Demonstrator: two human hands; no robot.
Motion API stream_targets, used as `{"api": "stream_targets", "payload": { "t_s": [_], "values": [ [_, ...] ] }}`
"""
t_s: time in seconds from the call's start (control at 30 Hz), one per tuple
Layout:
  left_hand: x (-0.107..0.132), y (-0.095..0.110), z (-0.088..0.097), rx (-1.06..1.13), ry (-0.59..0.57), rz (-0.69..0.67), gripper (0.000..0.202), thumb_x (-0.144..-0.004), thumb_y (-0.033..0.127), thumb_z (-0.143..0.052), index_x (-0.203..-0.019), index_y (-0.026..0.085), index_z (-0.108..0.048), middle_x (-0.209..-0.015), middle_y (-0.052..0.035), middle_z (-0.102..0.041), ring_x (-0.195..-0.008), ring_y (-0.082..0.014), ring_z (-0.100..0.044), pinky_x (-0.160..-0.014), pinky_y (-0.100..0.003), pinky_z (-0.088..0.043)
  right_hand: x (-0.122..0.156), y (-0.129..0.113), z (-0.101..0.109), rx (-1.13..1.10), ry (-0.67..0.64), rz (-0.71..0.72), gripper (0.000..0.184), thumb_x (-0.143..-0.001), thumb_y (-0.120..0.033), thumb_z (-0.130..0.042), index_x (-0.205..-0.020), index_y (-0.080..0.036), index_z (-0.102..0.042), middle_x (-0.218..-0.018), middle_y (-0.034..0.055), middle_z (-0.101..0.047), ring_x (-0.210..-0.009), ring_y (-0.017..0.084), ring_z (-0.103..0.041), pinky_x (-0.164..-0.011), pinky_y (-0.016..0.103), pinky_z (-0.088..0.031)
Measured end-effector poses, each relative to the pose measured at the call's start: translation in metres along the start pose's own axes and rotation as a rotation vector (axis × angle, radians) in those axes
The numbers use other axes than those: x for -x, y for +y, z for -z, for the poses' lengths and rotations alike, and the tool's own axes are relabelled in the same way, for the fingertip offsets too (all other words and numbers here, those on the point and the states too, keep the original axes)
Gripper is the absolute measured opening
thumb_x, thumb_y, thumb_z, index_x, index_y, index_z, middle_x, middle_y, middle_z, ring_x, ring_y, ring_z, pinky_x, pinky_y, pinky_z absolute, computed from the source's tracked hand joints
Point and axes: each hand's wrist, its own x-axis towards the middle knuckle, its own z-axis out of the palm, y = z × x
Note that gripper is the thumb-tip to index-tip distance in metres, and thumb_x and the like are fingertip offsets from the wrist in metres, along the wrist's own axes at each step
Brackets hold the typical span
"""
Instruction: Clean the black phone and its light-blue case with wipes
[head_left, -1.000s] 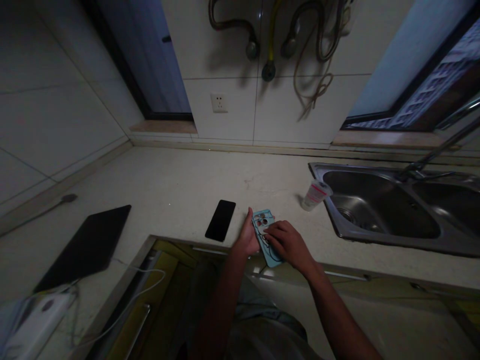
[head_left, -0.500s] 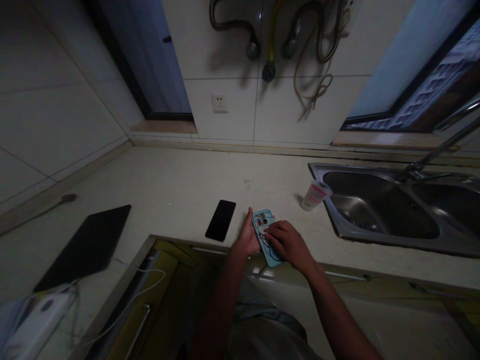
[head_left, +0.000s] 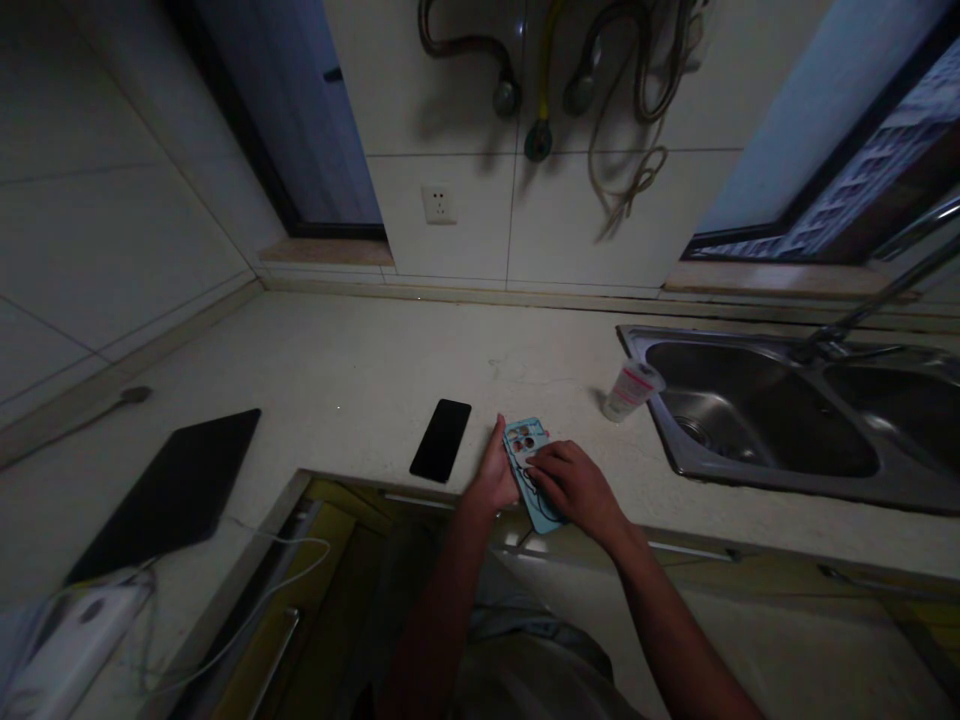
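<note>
A light blue phone case (head_left: 541,512) with round camera holes is held at the counter's front edge, tilted. My left hand (head_left: 496,474) wraps its left side from beneath, thumb pointing up along the edge. Over the case's right side lies my right hand (head_left: 571,482), fingers bent and pressed together at its face. Thin black lines, a cord or a printed pattern, run by those fingertips; I cannot tell which. A black phone (head_left: 441,441) lies flat on the counter, just left of my left hand and apart from it.
Right of my hands, a clear plastic cup (head_left: 630,391) with pink print leans by the steel sink (head_left: 679,470). On the left counter are a dark flat panel (head_left: 169,490), a white cable (head_left: 296,575) and a white box-like object (head_left: 82,640). A socket (head_left: 439,205) is on the wall.
</note>
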Motion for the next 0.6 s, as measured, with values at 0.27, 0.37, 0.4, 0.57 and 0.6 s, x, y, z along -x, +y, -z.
{"api": "stream_targets", "payload": {
  "t_s": [0.27, 0.37, 0.4, 0.57, 0.6],
  "values": [
    [0.0001, 0.0005, -0.0028, 0.015, 0.032, -0.008, 0.069, -0.092, 0.066, -0.036, -0.111, 0.008, -0.068, -0.09, -0.0185, -0.072, -0.077, -0.0268, -0.069, -0.068, -0.036, -0.053, -0.0002, -0.0004, -0.003, -0.001, 0.007, -0.025, 0.021, -0.098, -0.03, -0.054, -0.102, -0.021, -0.072, -0.095, 0.0105, -0.067, -0.091, 0.024, -0.059, -0.081, 0.04, -0.05],
    [-0.0001, 0.0003, -0.002, 0.012, 0.038, -0.02, 0.069, -0.093, 0.065, -0.036, -0.112, 0.007, -0.068, -0.091, -0.0189, -0.072, -0.078, -0.0271, -0.069, -0.068, -0.036, -0.053, -0.0006, -0.0012, -0.0031, 0.0, 0.014, -0.029, 0.02, -0.097, -0.03, -0.054, -0.102, -0.021, -0.072, -0.095, 0.0105, -0.067, -0.091, 0.025, -0.059, -0.082, 0.04, -0.049],
    [-0.0002, 0.0002, -0.0015, 0.011, 0.041, -0.024, 0.069, -0.093, 0.065, -0.036, -0.112, 0.007, -0.067, -0.091, -0.0188, -0.072, -0.078, -0.0271, -0.069, -0.068, -0.036, -0.053, -0.0006, -0.0014, -0.003, 0.0, 0.011, -0.029, 0.02, -0.097, -0.03, -0.054, -0.101, -0.021, -0.072, -0.095, 0.0107, -0.067, -0.091, 0.025, -0.059, -0.082, 0.04, -0.049],
    [-0.0011, 0.0, 0.0003, 0.015, 0.04, -0.039, 0.066, -0.093, 0.063, -0.039, -0.112, 0.007, -0.067, -0.09, -0.0178, -0.072, -0.078, -0.0262, -0.069, -0.069, -0.036, -0.053, -0.001, -0.0002, -0.0044, 0.003, 0.011, -0.039, 0.02, -0.097, -0.028, -0.055, -0.102, -0.02, -0.072, -0.096, 0.0109, -0.067, -0.092, 0.025, -0.058, -0.083, 0.039, -0.049],
    [-0.0013, 0.0, 0.0001, 0.016, 0.039, -0.038, 0.066, -0.092, 0.064, -0.04, -0.112, 0.007, -0.067, -0.09, -0.0176, -0.072, -0.078, -0.0261, -0.069, -0.07, -0.035, -0.053, -0.0014, 0.0002, -0.0051, 0.006, 0.014, -0.04, 0.02, -0.097, -0.028, -0.055, -0.102, -0.02, -0.072, -0.096, 0.0111, -0.067, -0.092, 0.025, -0.058, -0.083, 0.039, -0.049]
  ]
}}
